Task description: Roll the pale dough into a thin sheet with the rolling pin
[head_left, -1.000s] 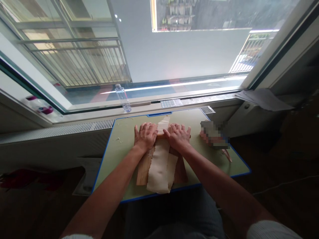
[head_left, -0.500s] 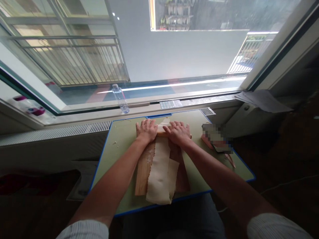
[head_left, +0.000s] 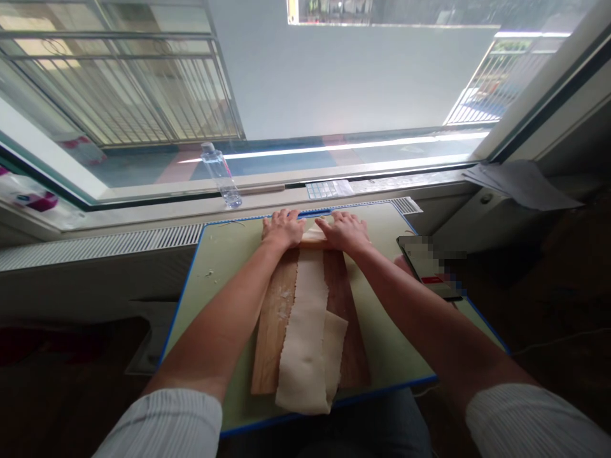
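A long strip of pale rolled dough [head_left: 310, 331] lies along a wooden board [head_left: 274, 331] on a green, blue-edged table [head_left: 224, 267]. Its near end hangs over the board's front. At the far end of the board, both palms press flat on a wooden rolling pin [head_left: 312, 238] lying across the dough. My left hand [head_left: 282, 229] covers the pin's left part and my right hand [head_left: 346, 230] covers its right part, fingers stretched forward. Only the pin's middle shows between the hands.
A clear plastic bottle [head_left: 220, 184] stands on the window sill beyond the table, next to a small flat grid-patterned object [head_left: 329, 189]. A dark flat object [head_left: 432, 267] lies at the table's right edge. Papers [head_left: 522, 184] rest on the ledge at right. A radiator grille [head_left: 105, 245] runs left.
Both hands have pushed the rolling pin away from me, from the board's middle to its far end. More flattened dough now shows behind them.
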The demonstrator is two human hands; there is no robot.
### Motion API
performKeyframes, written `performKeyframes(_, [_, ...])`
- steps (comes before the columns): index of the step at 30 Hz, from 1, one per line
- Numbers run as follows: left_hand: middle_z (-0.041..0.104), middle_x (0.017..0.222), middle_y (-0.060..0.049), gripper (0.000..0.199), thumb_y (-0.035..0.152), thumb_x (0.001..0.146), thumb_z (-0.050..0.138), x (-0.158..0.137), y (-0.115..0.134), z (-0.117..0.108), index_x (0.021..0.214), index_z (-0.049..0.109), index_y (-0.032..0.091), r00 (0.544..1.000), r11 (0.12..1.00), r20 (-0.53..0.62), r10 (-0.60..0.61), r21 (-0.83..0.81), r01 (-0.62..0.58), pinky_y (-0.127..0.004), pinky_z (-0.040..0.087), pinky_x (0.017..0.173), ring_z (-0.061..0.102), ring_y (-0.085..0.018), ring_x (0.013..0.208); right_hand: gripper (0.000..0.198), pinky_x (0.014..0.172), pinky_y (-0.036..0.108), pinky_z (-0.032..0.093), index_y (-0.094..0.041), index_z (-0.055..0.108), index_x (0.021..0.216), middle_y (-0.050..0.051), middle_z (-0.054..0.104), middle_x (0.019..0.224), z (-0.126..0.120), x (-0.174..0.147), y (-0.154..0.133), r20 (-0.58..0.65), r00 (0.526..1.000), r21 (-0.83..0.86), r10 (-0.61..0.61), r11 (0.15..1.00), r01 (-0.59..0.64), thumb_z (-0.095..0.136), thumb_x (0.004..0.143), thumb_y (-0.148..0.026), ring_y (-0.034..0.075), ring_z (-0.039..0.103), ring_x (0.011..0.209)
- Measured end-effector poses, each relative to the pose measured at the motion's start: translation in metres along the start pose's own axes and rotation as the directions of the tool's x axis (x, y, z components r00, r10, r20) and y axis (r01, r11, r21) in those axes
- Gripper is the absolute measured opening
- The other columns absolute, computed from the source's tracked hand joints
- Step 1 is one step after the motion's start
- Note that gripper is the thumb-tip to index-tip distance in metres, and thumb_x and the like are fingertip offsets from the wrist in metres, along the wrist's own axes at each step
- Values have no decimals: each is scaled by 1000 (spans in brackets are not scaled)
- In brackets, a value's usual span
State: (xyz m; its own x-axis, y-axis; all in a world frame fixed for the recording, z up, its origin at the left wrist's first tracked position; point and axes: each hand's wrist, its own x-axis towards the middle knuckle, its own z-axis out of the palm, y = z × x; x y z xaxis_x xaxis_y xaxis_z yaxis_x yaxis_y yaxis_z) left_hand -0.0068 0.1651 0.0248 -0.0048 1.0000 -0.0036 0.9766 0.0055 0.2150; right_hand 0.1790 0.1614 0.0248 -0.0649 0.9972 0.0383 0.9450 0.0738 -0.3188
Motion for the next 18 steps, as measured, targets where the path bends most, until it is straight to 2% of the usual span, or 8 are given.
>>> performKeyframes(8, [50,168,-11,62,56,107,30,-21,0,0,160,51,31,998,1000,-48,27,12,-26,-61,30,126,45,-35,152,71,118,57,36,-20,56,155,19,58,157,0,-23,-4,-19,1000,-36,5,999,-6,40,105,-68,38,53,140])
performKeyframes(13, [51,167,-11,59,52,107,35,-54,0,4,158,55,28,991,998,-125,48,44,-43,-62,28,128,47,-34,150,69,120,59,33,-17,51,161,18,55,162,7,-58,-9,-104,994,-90,-22,996,13,39,107,-60,39,49,143])
performKeyframes(18, [48,170,-8,59,51,109,30,-94,-6,11,159,55,30,981,996,-175,82,40,-76,-63,28,129,43,-33,156,67,123,63,27,-15,52,161,16,51,166,14,-104,-11,-165,981,-136,-97,988,74,33,111,-56,42,43,151])
